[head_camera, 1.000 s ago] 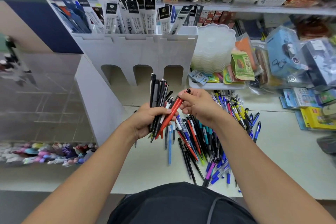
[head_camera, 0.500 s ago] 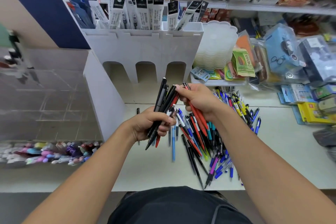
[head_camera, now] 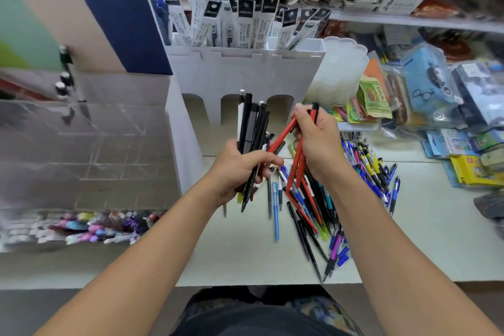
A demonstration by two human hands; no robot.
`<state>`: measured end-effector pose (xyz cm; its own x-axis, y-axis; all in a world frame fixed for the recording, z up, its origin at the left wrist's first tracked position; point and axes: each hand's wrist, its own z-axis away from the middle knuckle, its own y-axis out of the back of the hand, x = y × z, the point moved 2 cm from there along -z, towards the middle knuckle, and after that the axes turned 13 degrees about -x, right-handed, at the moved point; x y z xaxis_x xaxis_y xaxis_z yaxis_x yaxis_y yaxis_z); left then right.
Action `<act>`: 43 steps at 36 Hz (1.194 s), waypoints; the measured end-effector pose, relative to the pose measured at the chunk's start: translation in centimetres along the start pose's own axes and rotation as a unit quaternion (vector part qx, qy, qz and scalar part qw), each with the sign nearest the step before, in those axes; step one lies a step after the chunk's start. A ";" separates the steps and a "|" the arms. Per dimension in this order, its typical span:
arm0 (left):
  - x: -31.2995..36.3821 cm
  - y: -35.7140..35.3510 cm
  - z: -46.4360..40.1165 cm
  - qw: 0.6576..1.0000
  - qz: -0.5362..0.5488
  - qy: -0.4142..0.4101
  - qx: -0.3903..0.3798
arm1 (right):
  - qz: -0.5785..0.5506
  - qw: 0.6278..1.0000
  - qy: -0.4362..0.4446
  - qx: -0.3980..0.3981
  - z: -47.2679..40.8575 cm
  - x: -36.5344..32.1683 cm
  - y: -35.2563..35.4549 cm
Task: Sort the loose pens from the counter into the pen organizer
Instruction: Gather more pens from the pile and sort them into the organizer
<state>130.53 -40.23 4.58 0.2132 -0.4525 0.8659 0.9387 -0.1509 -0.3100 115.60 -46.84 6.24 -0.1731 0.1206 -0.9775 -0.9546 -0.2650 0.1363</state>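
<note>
My left hand (head_camera: 240,168) grips an upright bundle of mostly black pens (head_camera: 252,128) above the counter. Just to its right, my right hand (head_camera: 317,136) holds a few red pens (head_camera: 296,166), tips pointing down; one of them slants left towards the bundle. Under both hands lies a heap of loose pens (head_camera: 319,207) in black, blue, red and green, with more blue and yellow ones (head_camera: 368,169) to the right. The white pen organizer (head_camera: 245,73) stands behind, with three arched openings below and packaged pens in its upper slots.
A stack of clear plastic trays (head_camera: 341,71) and packaged stationery (head_camera: 425,84) crowd the right side. Yellow and blue boxes (head_camera: 471,169) lie at the counter's right edge. A lower bin of colourful items (head_camera: 103,226) sits at left, behind a clear partition.
My right hand has drawn the red pens out of the left hand's bundle and apart to the right. The left hand has turned its bundle more upright.
</note>
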 end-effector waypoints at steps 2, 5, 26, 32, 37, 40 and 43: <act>0.9 -0.4 1.3 0.999 0.007 -0.026 0.037 | -0.025 0.999 0.022 0.006 0.5 -1.2 -0.8; 2.1 -0.6 3.6 0.995 0.005 -0.060 0.076 | -0.049 0.997 0.054 -0.028 1.3 -3.3 -2.5; 7.0 13.1 21.1 0.942 0.077 -0.200 0.260 | -0.097 0.956 0.258 -0.098 4.6 -15.2 -21.1; 6.6 22.5 23.4 0.920 0.047 -0.209 0.328 | -0.092 0.901 0.411 0.100 2.8 -19.1 -28.1; 8.2 27.9 25.0 0.953 -0.025 -0.189 0.237 | 0.012 0.877 0.457 0.149 0.1 -19.4 -35.2; 9.1 29.8 25.3 0.966 -0.040 -0.178 0.185 | 0.108 0.882 0.438 0.134 -1.2 -18.2 -37.3; 9.7 31.0 25.5 0.972 -0.050 -0.172 0.149 | 0.246 0.893 0.375 0.047 -1.5 -16.7 -38.5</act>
<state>168.57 -26.92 13.42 0.1458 -0.1204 0.9820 0.9854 0.1060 -0.1333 155.60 -40.08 17.07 -0.4001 -0.6714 -0.6239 -0.8296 -0.0241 0.5579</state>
